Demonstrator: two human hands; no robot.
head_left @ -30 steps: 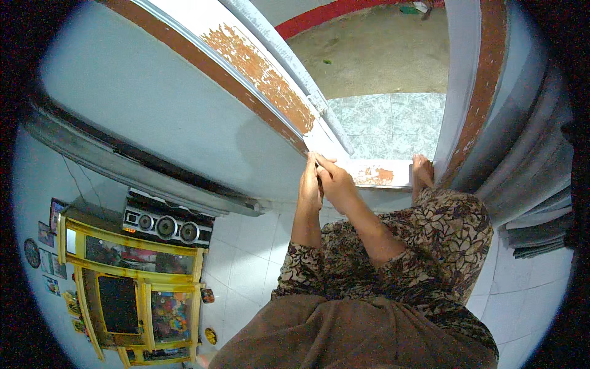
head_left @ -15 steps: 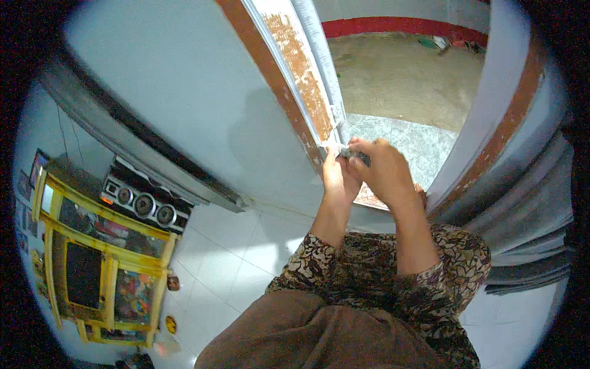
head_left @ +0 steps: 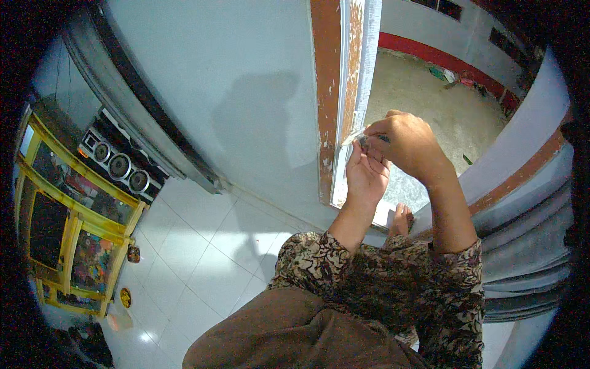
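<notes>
My right hand [head_left: 409, 144] is closed around a small dark object [head_left: 381, 137], whose kind I cannot make out. Palm up just below it, my left hand [head_left: 367, 177] has its fingers curled, and the thumb and fingertips meet the right fingertips. A thin pale strip [head_left: 352, 138] sticks out at the tip of the left thumb, beside the door frame [head_left: 329, 111]. Brown paint is flaking off that frame, and a white edge runs along it. What lies between the fingertips is mostly hidden by the fingers.
A bluish wall [head_left: 258, 49] stands left of the frame. Through the doorway lies a concrete yard [head_left: 418, 92] with a red-based wall. Grey curtains [head_left: 522, 246] hang at the right. A yellow cabinet [head_left: 77, 212] and a speaker set [head_left: 117, 166] stand far left on white tiles [head_left: 203, 258].
My view has swung, so the frame stands more upright. Both hands are nearer the outer side of the frame, and my left palm has turned up. A bare foot shows at the threshold.
</notes>
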